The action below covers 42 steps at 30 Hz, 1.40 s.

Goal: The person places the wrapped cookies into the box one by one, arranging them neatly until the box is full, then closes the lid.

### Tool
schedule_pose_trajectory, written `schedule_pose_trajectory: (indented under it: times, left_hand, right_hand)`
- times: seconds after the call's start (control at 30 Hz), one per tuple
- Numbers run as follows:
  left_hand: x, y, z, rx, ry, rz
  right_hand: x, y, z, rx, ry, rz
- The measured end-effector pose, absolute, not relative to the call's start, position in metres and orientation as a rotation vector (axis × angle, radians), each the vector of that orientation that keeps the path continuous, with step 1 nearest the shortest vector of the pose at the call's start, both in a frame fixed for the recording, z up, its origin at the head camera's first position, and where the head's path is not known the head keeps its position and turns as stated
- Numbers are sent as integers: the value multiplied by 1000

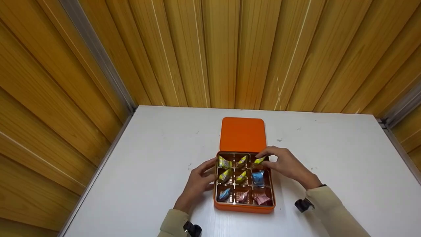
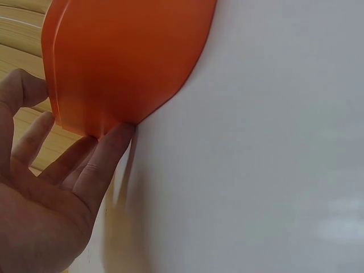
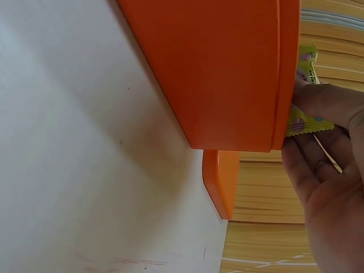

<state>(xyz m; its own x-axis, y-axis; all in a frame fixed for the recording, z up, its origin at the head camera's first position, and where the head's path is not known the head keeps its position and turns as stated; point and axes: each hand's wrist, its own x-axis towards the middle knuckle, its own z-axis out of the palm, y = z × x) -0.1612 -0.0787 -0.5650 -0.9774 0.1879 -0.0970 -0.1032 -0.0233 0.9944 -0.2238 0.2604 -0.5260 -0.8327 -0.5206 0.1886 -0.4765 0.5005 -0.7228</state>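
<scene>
An orange tin box [image 1: 244, 208] stands on the white table, its brown tray divided into compartments with wrapped candies in them. My right hand [image 1: 289, 166] pinches a yellow-wrapped candy [image 1: 259, 160] between thumb and fingers at the far right compartment. In the right wrist view, the candy's yellow wrapper [image 3: 310, 122] shows between the thumb and the tin's rim. Against the tin's left side rests my left hand [image 1: 196, 184], its fingertips touching the orange wall [image 2: 125, 62]. A blue candy [image 1: 258, 178] lies just nearer than the right hand's candy.
The tin's flat orange lid [image 1: 243, 134] lies behind the box. Other compartments hold yellow-green candies [image 1: 225, 176], another blue candy [image 1: 224, 195] and pink candies [image 1: 262, 198]. Wood-patterned panels [image 1: 220, 56] rise behind the white table [image 1: 158, 158].
</scene>
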Motion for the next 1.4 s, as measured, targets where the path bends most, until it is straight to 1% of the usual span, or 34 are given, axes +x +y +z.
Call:
schedule_pose_trajectory:
  times: [0.73, 1.4]
  left_hand:
    - [-163, -75, -565, 118, 2072, 2097]
    - [-163, -76, -569, 143, 2055, 2122]
  right_hand:
    - [-225, 263, -524, -973, 2782, -1209]
    - [-223, 267, -522, -906, 2753, -1314]
